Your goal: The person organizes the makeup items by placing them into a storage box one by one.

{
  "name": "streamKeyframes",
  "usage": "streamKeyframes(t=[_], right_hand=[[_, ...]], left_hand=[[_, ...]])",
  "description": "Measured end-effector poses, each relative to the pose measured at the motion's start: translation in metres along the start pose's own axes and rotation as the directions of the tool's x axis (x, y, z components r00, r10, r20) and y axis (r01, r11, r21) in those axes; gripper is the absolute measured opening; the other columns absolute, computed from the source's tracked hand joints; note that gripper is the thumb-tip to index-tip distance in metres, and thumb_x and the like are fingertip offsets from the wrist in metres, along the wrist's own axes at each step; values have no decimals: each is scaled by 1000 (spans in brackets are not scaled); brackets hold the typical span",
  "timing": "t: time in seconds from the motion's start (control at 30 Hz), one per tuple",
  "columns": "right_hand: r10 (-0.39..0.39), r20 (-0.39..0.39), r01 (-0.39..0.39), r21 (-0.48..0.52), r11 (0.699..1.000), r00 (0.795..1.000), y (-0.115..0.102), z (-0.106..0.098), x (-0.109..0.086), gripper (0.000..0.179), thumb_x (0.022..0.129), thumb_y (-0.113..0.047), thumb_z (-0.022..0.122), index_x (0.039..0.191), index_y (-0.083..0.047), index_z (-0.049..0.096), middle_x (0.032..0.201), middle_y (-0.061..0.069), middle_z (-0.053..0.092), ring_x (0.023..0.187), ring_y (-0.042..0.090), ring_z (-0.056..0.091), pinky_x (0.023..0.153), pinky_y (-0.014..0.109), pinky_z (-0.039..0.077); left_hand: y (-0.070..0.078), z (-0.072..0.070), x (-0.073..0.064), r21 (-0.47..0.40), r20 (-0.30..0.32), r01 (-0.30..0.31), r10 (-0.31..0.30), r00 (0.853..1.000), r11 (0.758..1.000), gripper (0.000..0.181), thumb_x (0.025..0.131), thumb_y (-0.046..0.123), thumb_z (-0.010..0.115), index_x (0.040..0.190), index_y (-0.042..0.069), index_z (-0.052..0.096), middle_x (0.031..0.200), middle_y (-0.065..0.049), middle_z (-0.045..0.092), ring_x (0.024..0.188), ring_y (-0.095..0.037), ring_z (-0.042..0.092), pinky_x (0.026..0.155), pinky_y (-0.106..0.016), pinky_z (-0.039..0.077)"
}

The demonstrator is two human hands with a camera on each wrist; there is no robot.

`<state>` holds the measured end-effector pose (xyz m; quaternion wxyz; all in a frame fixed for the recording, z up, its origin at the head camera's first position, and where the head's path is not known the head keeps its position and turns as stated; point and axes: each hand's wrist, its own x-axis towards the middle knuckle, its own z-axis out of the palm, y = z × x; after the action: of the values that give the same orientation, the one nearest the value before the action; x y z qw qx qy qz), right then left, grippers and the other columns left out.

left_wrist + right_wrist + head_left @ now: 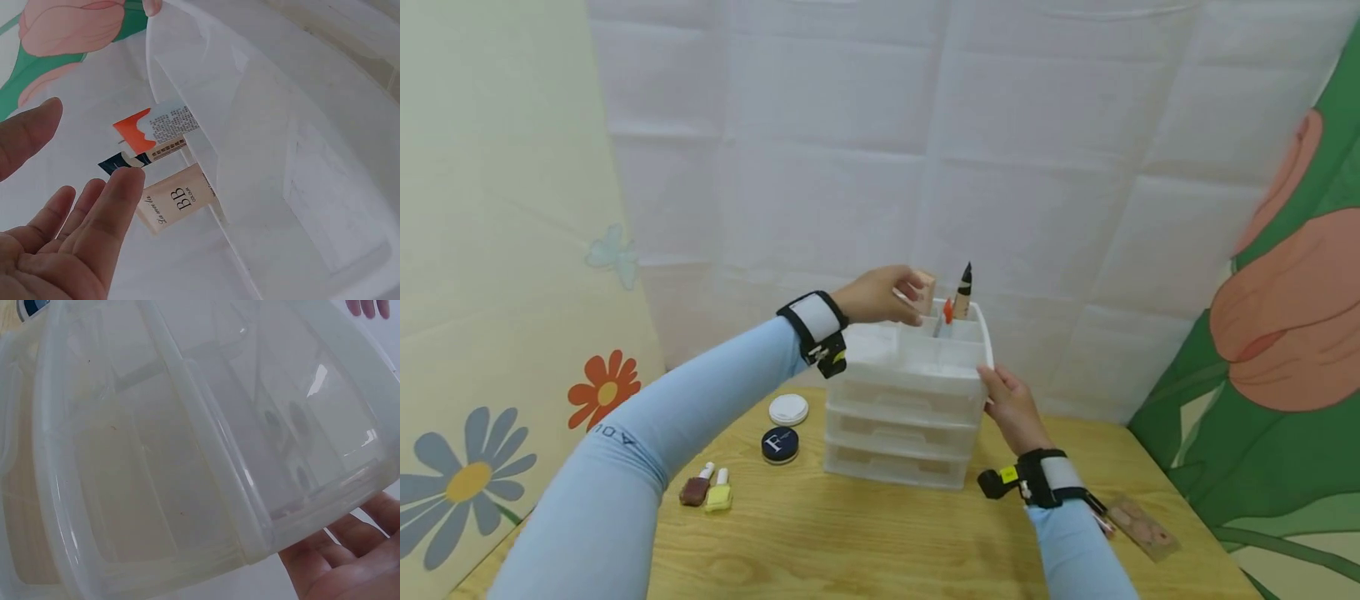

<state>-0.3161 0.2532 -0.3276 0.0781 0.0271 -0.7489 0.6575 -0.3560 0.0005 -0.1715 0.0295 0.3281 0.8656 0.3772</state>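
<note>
A white drawer organizer (898, 425) with translucent drawers stands on the wooden table. From its top compartments rise a beige BB cream tube (178, 199), a tube with an orange end (134, 132) and a slim beige tube with a dark tip (963, 292). Above the organizer, my left hand (883, 296) is beside the BB cream tube, thumb and fingers apart and nothing gripped. My right hand (1011, 408) rests against the organizer's right side, with its fingers (359, 534) extended along that wall and partly hidden behind it.
Left of the organizer lie a white round case (788, 409) and a dark blue round compact (780, 445). A dark red nail polish bottle (695, 490) and a yellow one (718, 497) lie further left. A brown flat palette (1142, 527) is beyond my right forearm. White cloth (820, 167) hangs behind.
</note>
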Motion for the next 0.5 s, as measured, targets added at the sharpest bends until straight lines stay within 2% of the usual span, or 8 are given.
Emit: streamKeyframes(t=[0.27, 0.37, 0.5], right_hand=[[2, 13, -1, -11, 1000, 1000, -2, -1, 1, 70, 106, -49, 45, 158, -4, 31, 158, 19, 37, 143, 33, 36, 120, 55, 27], [-4, 10, 4, -7, 1000, 1000, -2, -2, 0, 69, 106, -47, 44, 158, -3, 31, 157, 20, 37, 142, 33, 36, 120, 54, 28], [0, 1, 1, -11, 1000, 1000, -2, -5, -4, 70, 106, -49, 44, 158, -4, 30, 159, 19, 35, 143, 33, 35, 121, 54, 27]], left_hand=[[-6, -16, -44, -129, -4, -46, 45, 999, 991, 53, 92, 6, 73, 139, -2, 49, 134, -21, 56, 124, -32, 60, 95, -32, 56], [-9, -18, -59, -153, -3, -75, 76, 997, 985, 52, 91, 3, 73, 137, -4, 50, 131, -22, 57, 123, -34, 62, 95, -33, 56], [-16, -18, -78, -143, 8, -121, 123, 992, 982, 49, 91, 3, 73, 135, -6, 51, 130, -22, 58, 121, -37, 62, 94, -34, 57]])
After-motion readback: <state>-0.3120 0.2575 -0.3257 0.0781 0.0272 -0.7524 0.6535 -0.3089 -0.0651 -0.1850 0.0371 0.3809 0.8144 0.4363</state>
